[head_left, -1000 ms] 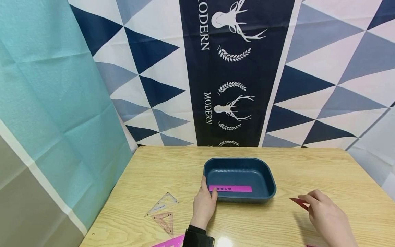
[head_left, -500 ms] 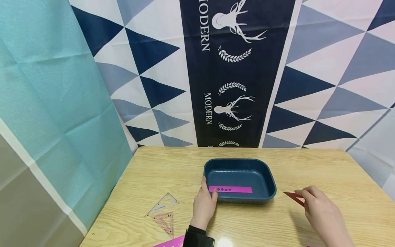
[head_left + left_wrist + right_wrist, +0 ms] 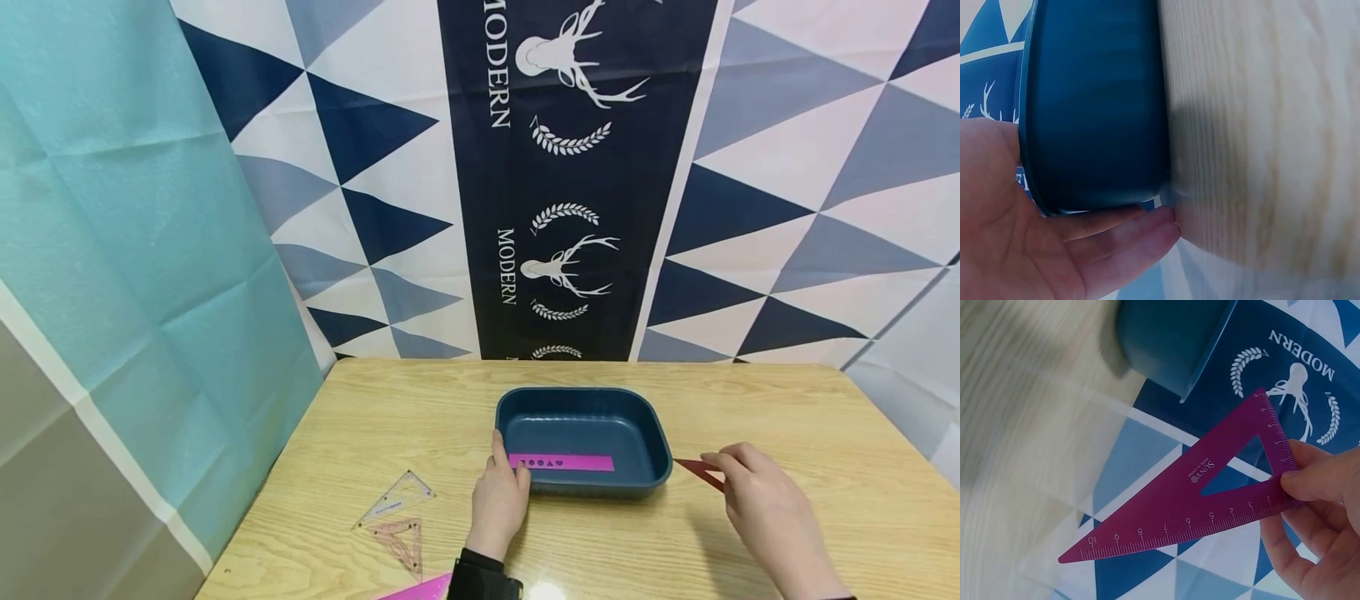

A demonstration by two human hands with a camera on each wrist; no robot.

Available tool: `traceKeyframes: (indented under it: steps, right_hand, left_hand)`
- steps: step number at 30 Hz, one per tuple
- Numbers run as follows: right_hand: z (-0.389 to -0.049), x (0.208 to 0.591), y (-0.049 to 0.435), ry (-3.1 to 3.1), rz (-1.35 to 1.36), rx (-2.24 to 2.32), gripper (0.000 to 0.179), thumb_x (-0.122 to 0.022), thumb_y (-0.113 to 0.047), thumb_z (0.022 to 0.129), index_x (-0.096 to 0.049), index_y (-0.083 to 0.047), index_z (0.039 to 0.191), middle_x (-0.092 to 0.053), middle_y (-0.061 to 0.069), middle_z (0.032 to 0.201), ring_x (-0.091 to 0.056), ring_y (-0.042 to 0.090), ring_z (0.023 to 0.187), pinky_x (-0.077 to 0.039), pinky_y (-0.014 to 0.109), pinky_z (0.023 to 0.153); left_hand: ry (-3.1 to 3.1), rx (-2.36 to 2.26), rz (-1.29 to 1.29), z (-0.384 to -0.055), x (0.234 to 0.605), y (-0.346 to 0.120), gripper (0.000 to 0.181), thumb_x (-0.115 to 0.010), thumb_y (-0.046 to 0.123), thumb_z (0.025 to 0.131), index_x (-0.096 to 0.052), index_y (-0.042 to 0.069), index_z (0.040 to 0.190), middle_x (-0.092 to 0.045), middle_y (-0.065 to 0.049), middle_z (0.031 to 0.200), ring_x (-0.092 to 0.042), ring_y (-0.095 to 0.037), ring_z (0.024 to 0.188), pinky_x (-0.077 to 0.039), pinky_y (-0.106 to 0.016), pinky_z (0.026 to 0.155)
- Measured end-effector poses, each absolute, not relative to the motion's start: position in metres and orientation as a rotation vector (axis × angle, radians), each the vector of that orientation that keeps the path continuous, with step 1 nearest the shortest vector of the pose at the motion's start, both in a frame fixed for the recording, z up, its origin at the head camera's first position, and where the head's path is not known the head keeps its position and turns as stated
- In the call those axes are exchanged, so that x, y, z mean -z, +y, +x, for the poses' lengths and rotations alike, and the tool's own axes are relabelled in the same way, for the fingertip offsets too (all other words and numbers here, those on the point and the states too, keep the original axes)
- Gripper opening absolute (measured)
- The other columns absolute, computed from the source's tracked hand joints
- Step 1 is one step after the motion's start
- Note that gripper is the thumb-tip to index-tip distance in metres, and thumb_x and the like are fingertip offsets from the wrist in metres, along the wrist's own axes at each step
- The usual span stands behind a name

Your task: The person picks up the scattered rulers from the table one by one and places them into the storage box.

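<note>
Off the right end of the tray (image 3: 600, 489), a set square (image 3: 1160, 509) hangs pinched between thumb and fingers of the right hand (image 3: 772, 510). Shifted leftward over the past second, it now nears the rim, still outside. The left hand (image 3: 500, 504) grips the near-left corner, thumb beside a ruler (image 3: 585, 462) lying inside.

The head picture is looking bright and clear. A white spot of glare (image 3: 546, 590) is glowing on the worktop (image 3: 615, 542), toward its near edge. A soft shadow (image 3: 718, 542) is falling there too, beside the right hand (image 3: 772, 512). Both wrist pictures are looking dimmer and bluer. In the right one, the worktop is looking blurry, but the numbers on the triangle ruler (image 3: 1175, 501) are showing sharp.
</note>
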State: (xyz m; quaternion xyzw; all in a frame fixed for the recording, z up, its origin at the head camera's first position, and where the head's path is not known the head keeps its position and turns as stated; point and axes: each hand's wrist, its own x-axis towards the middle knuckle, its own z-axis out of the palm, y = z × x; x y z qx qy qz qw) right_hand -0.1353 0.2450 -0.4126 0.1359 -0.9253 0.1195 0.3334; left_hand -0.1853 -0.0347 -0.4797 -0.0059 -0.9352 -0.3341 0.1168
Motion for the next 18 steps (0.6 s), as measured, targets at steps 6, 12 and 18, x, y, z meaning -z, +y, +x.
traceKeyframes:
  steps: [6,12,18]
  right_hand:
    - [-0.140,0.410,0.236,-2.355,0.421,-0.310,0.035,-0.066,0.016,0.055,-0.067,-0.002,0.085,-0.058,0.007,0.082,-0.057,0.026,0.071,-0.046,0.041,0.059]
    - [-0.144,0.405,0.223,-2.308,0.469,-0.311,0.034,-0.067,0.015,0.055,-0.067,-0.002,0.085,-0.058,0.006,0.080,-0.057,0.024,0.069,-0.047,0.041,0.059]
    - [-0.148,0.402,0.210,-2.265,0.529,-0.296,0.032,-0.069,0.013,0.056,-0.068,-0.001,0.084,-0.058,0.006,0.080,-0.057,0.022,0.070,-0.047,0.038,0.059]
  left_hand:
    - [-2.730,0.953,-0.011,-0.185,0.480,-0.033,0.058,-0.050,0.021,0.090,-0.030,-0.007,0.137,-0.060,-0.023,0.099,-0.048,-0.018,0.047,-0.037,-0.032,0.045]
    - [-2.724,0.952,-0.020,-0.186,0.481,-0.033,0.059,-0.050,0.022,0.090,-0.030,-0.007,0.137,-0.061,-0.023,0.099,-0.048,-0.017,0.047,-0.037,-0.032,0.045]
    - [-2.722,0.954,-0.031,-0.186,0.483,-0.034,0.059,-0.051,0.023,0.091,-0.030,-0.007,0.137,-0.060,-0.023,0.101,-0.044,-0.015,0.044,-0.035,-0.029,0.043]
